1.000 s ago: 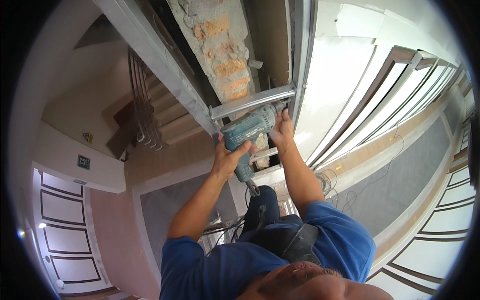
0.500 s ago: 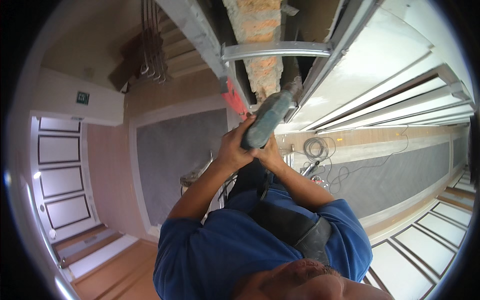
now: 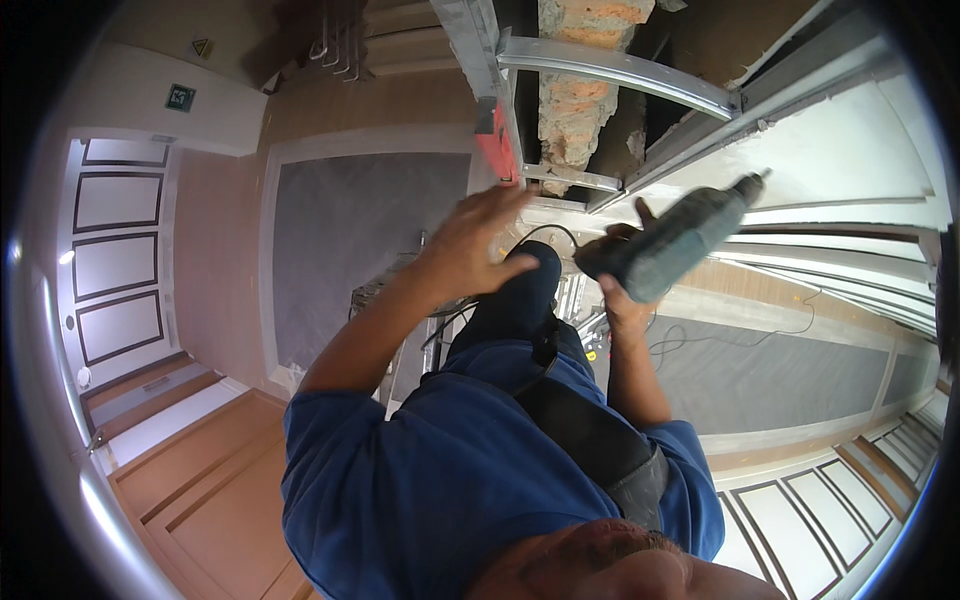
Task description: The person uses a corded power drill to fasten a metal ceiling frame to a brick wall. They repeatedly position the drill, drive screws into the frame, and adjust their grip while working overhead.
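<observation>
A dusty green-grey power drill (image 3: 690,240) tilts up to the right, its thin tip over the white wall panel. My right hand (image 3: 627,303) is wrapped round its handle, and a black cable runs from the handle end towards my legs. Away from the drill, my left hand (image 3: 478,238) is spread and slightly blurred, with nothing in it. In front of both hands stands a metal stud frame (image 3: 615,72) with a rough brick and mortar strip (image 3: 578,110) behind it. A red piece (image 3: 495,143) hangs on the frame's left upright, above my left fingertips.
White panelling (image 3: 830,160) borders the frame on the right. Below, dark grey carpet (image 3: 370,230) covers part of the floor, and a loose cable (image 3: 740,342) trails over it at right. A dusty platform (image 3: 385,285) stands beside my left forearm. Several metal rods (image 3: 340,45) hang at upper left.
My left hand has let go of the drill and moved left. My right hand has carried the drill right, away from the metal frame. The view has shifted.
</observation>
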A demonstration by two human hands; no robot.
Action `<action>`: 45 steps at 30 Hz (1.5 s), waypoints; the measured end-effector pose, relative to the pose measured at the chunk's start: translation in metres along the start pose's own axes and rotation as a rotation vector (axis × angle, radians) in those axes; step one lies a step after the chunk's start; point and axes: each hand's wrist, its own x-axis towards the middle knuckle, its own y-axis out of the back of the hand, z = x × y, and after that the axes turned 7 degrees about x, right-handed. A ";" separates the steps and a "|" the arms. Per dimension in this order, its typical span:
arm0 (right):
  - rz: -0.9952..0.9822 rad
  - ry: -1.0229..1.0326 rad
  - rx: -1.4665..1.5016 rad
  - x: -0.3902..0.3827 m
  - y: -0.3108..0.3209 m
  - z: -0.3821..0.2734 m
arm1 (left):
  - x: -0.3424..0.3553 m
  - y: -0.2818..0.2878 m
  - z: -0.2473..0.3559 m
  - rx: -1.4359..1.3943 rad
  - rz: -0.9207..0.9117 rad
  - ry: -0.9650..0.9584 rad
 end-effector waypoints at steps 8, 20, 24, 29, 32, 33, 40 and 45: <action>0.040 0.266 0.213 0.035 0.065 -0.035 | -0.093 0.020 -0.085 0.302 -0.711 0.632; -0.121 0.669 0.082 0.055 0.057 -0.127 | -0.122 0.013 -0.073 0.188 -0.304 0.607; -0.152 0.627 0.083 0.057 0.068 -0.139 | -0.136 0.000 -0.071 0.339 0.025 0.615; 0.027 0.672 -0.145 0.069 0.073 -0.153 | -0.136 -0.004 -0.070 0.364 0.072 0.675; 0.067 0.661 -0.180 0.065 0.073 -0.154 | -0.129 -0.002 -0.072 0.345 -0.027 0.750; 0.041 0.621 -0.126 0.063 0.073 -0.153 | -0.126 -0.002 -0.071 0.344 -0.045 0.749; 0.072 0.600 -0.150 0.037 0.094 -0.152 | -0.125 0.005 -0.064 0.345 -0.095 0.799; 0.160 0.633 -0.197 0.006 0.111 -0.155 | -0.120 0.007 -0.065 0.341 -0.134 0.818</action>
